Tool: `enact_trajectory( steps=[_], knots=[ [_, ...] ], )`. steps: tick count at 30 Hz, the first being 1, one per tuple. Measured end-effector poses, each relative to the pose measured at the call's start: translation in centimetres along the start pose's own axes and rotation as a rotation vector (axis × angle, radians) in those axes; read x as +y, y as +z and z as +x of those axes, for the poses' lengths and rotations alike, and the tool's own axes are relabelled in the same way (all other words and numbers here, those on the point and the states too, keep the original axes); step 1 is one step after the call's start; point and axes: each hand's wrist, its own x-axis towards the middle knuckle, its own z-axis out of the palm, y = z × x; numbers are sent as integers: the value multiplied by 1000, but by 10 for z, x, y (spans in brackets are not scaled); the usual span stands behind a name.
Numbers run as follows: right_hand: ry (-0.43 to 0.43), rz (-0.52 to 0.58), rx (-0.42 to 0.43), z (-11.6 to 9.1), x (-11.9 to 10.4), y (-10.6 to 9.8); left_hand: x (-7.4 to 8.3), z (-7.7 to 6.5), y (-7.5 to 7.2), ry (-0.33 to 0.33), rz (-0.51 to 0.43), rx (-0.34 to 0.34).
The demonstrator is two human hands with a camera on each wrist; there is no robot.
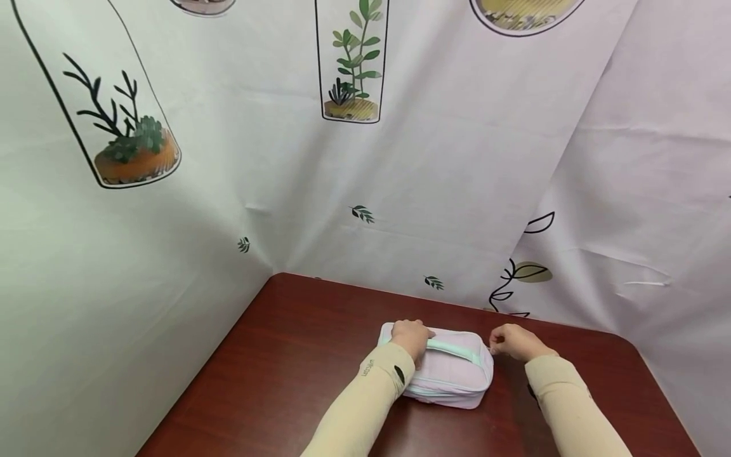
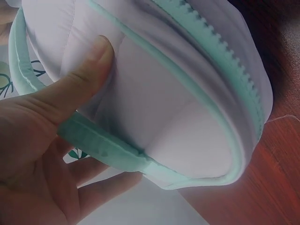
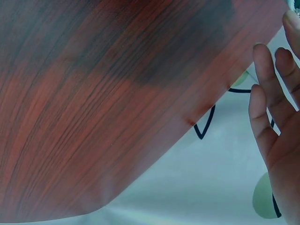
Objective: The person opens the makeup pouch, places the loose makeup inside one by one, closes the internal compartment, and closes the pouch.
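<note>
A soft pale lilac pouch (image 1: 448, 371) with mint-green piping lies on the table. Its mint carrying strap (image 1: 457, 350) arches over the top. My left hand (image 1: 410, 336) grips the pouch's left part; in the left wrist view the thumb presses into the top panel, and the other fingers pass beneath the strap. A chunky mint zipper (image 2: 211, 42) runs along the side, its teeth closed where seen. At the pouch's far right corner my right hand (image 1: 516, 343) pinches the zipper pull, mostly hidden by the fingertips. Only a sliver of mint shows there in the right wrist view.
The reddish-brown wooden table (image 1: 285, 362) has rounded far corners. White cloth (image 1: 445, 190) printed with plants and jars hangs right behind it and along its left side. A thin loose thread (image 2: 283, 117) lies by the pouch.
</note>
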Motion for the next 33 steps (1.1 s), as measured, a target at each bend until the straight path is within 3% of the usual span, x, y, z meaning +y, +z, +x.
enact_trajectory(
  steps=[18,33],
  knots=[
    [-10,-19,44,-8,-1,-4,3,3,4,-55,20,-8],
    [-22,-17,69,-9,-3,-4,7,7,5,-90,-17,-5]
  ],
)
